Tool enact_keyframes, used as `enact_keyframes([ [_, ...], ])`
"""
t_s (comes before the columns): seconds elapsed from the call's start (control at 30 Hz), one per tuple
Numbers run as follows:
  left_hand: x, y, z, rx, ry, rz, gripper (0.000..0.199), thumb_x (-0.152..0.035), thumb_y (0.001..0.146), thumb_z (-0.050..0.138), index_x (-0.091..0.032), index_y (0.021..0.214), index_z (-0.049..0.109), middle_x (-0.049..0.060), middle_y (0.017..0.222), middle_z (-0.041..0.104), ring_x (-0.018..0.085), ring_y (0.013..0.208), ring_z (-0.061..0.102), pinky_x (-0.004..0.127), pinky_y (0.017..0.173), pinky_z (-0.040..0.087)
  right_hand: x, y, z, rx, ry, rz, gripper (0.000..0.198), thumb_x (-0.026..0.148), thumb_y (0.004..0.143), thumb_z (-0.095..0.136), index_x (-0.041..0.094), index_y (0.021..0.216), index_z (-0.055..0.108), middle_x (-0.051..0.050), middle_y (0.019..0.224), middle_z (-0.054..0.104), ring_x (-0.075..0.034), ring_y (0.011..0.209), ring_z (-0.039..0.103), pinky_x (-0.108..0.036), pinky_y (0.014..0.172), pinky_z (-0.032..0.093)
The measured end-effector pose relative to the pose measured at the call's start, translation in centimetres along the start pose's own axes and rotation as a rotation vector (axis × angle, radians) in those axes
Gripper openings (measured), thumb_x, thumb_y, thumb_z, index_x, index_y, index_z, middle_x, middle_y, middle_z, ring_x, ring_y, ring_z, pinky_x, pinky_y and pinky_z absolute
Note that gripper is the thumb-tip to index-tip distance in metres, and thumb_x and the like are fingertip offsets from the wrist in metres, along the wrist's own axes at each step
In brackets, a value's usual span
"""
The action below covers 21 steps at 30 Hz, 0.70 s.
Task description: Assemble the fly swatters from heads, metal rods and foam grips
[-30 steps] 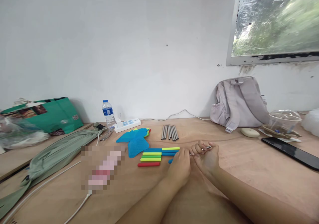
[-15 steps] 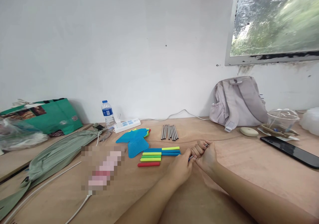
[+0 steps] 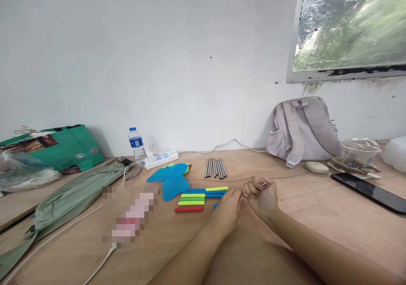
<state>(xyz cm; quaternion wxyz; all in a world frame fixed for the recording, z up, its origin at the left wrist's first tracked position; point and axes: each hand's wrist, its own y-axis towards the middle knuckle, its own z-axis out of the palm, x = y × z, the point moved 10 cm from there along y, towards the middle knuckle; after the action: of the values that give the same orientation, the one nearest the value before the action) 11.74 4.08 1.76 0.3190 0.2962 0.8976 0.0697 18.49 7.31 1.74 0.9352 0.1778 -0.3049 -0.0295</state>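
Note:
My right hand [image 3: 259, 195] is closed around a thin silvery metal tube [image 3: 264, 184], whose end shows past the fingers. My left hand [image 3: 231, 204] is closed around a blue plastic tube, and its blue end [image 3: 216, 206] pokes out on the left side. Between the two hands a short stretch of metal shows; the join is hidden by the fingers. To the left lie several coloured plastic tubes: a yellow one [image 3: 217, 188], a green one [image 3: 192, 199] and a red one [image 3: 189, 209]. Several metal tubes [image 3: 215, 168] lie in a group farther back.
Flat blue ribbed plastic pieces [image 3: 175, 187] lie left of the tubes, near a white power strip [image 3: 161, 159] and a water bottle [image 3: 136, 143]. A backpack [image 3: 303, 128], a beige oval object [image 3: 316, 167] and a black phone [image 3: 369, 193] are at the right. A cable [image 3: 53, 238] crosses the left side.
My left hand has shifted left, away from my right hand, and the blue end now shows beyond it. My right hand has stayed almost in place.

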Motion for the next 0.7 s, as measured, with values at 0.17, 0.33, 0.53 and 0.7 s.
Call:
enact_keyframes([
  [0.17,-0.3,-0.5,-0.3,0.035,0.041,-0.045,0.019,-0.025,0.089,0.033,-0.019,0.093,0.051,0.006,0.09,0.062,0.02,0.081,0.056,0.026,0.066,0.038,-0.4,0.3,-0.7,-0.036,0.058,0.071,0.036,0.036,0.072,0.034,0.021,0.044,0.019,0.008,0.038,0.009,-0.009,0.035,0.013,-0.023,0.037,0.025],
  [0.33,-0.3,-0.6,-0.8,0.051,0.044,-0.081,0.02,-0.031,0.089,0.034,-0.021,0.095,0.05,0.004,0.087,0.064,0.019,0.077,0.058,0.024,0.057,0.033,-0.6,0.5,-0.2,0.032,0.057,0.105,0.038,0.038,0.072,0.036,0.021,0.044,0.017,0.008,0.038,0.008,-0.008,0.036,0.011,-0.023,0.037,0.025],
  [0.53,0.8,-0.9,-0.2,0.115,0.11,-0.168,0.02,-0.033,0.086,0.038,-0.022,0.101,0.047,0.005,0.091,0.062,0.02,0.08,0.058,0.024,0.056,0.034,0.0,1.2,-0.1,0.081,0.061,0.152,0.036,0.036,0.073,0.037,0.021,0.045,0.02,0.008,0.039,0.011,-0.008,0.036,0.012,-0.022,0.037,0.026],
  [0.7,2.3,-1.2,0.3,0.132,0.176,-0.207,0.021,-0.029,0.083,0.041,-0.02,0.102,0.044,0.007,0.09,0.062,0.021,0.08,0.058,0.026,0.06,0.037,3.7,2.4,-1.9,0.06,-0.003,0.082,0.038,0.039,0.075,0.039,0.021,0.045,0.025,0.008,0.038,0.015,-0.008,0.036,0.013,-0.022,0.037,0.023],
])
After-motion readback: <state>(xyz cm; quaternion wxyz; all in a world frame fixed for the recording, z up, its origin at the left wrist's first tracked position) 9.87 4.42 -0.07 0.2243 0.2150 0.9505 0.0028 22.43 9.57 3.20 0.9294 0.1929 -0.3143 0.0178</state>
